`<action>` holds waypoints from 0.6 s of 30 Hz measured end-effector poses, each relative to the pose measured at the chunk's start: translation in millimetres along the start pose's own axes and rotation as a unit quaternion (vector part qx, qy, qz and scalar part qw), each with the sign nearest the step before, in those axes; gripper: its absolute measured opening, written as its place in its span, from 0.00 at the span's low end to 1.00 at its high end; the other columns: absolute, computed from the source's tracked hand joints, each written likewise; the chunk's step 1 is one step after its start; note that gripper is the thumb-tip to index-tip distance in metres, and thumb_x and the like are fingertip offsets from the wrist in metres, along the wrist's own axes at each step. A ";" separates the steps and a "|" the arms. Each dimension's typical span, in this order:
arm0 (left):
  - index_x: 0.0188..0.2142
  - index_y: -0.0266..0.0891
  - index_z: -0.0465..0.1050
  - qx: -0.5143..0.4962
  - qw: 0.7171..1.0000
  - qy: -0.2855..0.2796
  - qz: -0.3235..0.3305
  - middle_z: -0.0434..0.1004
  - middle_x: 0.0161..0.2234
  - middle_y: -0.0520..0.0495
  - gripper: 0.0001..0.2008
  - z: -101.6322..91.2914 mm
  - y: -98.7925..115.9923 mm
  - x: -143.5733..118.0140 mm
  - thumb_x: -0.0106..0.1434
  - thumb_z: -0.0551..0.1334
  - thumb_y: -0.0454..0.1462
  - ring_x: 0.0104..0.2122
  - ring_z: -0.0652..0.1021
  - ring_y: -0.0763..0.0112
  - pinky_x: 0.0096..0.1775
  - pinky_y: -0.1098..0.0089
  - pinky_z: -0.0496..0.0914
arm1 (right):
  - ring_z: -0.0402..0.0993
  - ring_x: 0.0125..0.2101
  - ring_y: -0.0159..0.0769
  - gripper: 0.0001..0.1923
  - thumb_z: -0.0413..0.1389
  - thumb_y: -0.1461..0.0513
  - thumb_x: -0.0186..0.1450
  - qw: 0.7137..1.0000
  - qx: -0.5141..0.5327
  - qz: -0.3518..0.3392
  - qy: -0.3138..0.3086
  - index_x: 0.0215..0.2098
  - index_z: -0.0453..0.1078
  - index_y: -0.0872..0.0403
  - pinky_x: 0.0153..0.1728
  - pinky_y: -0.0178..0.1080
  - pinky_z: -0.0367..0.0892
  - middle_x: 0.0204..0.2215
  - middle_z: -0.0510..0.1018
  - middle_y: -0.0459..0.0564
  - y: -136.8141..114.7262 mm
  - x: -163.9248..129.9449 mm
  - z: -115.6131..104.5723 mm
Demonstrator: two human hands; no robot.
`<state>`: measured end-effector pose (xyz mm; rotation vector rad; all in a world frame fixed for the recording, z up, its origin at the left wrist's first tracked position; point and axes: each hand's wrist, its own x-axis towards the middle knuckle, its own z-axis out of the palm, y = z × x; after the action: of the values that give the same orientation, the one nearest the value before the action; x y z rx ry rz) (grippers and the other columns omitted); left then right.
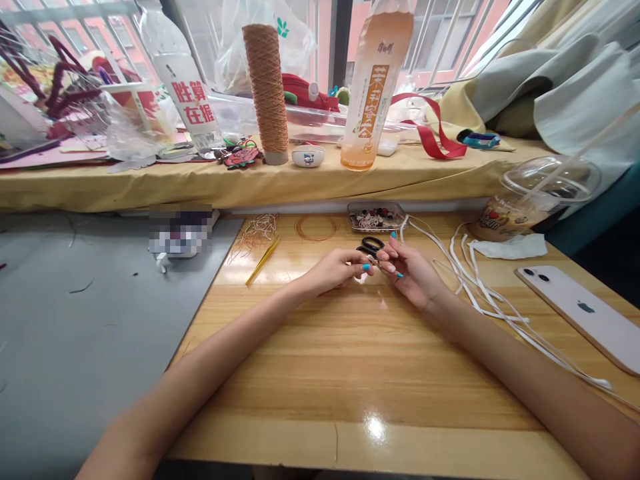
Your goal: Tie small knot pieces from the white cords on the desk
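Observation:
My left hand (336,268) and my right hand (411,270) meet over the middle of the wooden table (320,360), fingertips almost touching. Both pinch something very small between them; it is too small to make out. Black-handled scissors (371,246) lie on the table just behind my fingers. A small tray of beads (377,217) sits a little farther back. A coil of thin copper wire (315,228) and a loose tangle of wire bits (255,235) lie to the left of it.
Yellow tweezers (263,261) lie left of my hands. White cords (475,280) trail on the right, beside a phone (585,313) face down and a domed plastic cup (540,193). On the sill stand a thread spool (267,90) and two bottles (375,80).

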<state>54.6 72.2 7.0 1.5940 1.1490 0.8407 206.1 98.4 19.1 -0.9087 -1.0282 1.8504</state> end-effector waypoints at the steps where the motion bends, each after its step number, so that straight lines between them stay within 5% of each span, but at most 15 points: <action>1: 0.28 0.34 0.70 -0.054 0.998 -0.015 -0.016 0.62 0.19 0.56 0.07 0.6 0.6 -0.8 0.54 0.56 0.36 0.14 0.60 0.84 0.17 0.78 0.51 | 0.53 0.14 0.21 0.21 0.55 0.51 0.54 1.000 0.008 -0.001 0.000 0.15 0.54 0.55 0.15 0.29 0.53 0.16 0.60 0.40 -1.6 -0.6 0.4; 6: 0.30 0.35 0.71 -0.261 0.965 -0.019 0.008 0.63 0.19 0.55 0.10 1.9 6.9 -6.1 0.52 0.60 0.41 0.15 0.61 0.85 0.17 0.79 0.54 | 0.56 0.15 0.21 0.21 0.55 0.52 0.55 0.998 0.064 -0.014 -0.005 0.15 0.53 0.55 0.17 0.28 0.57 0.16 0.60 0.40 -8.3 -3.8 3.8; 13: 0.26 0.35 0.73 -0.361 0.927 0.012 0.096 0.65 0.42 0.48 0.05 4.9 11.7 -11.2 0.52 0.61 0.36 0.18 0.61 0.89 0.18 0.80 0.55 | 0.58 0.17 0.21 0.19 0.52 0.55 0.59 0.994 0.107 -0.004 -0.017 0.16 0.57 0.55 0.20 0.26 0.59 0.18 0.62 0.41 -0.4 -4.9 9.0; 18: 0.27 0.34 0.70 -0.395 0.915 -0.007 0.088 0.69 0.30 0.49 0.06 2.0 4.1 -7.7 0.53 0.60 0.37 0.15 0.60 0.88 0.16 0.80 0.51 | 0.57 0.18 0.21 0.19 0.51 0.55 0.60 0.993 0.112 0.006 -0.032 0.16 0.56 0.55 0.21 0.26 0.60 0.18 0.62 0.41 3.0 -4.7 8.4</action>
<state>55.1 64.0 10.4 1.0169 0.5276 1.2142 199.8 90.6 20.8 -0.7259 -0.8335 1.9699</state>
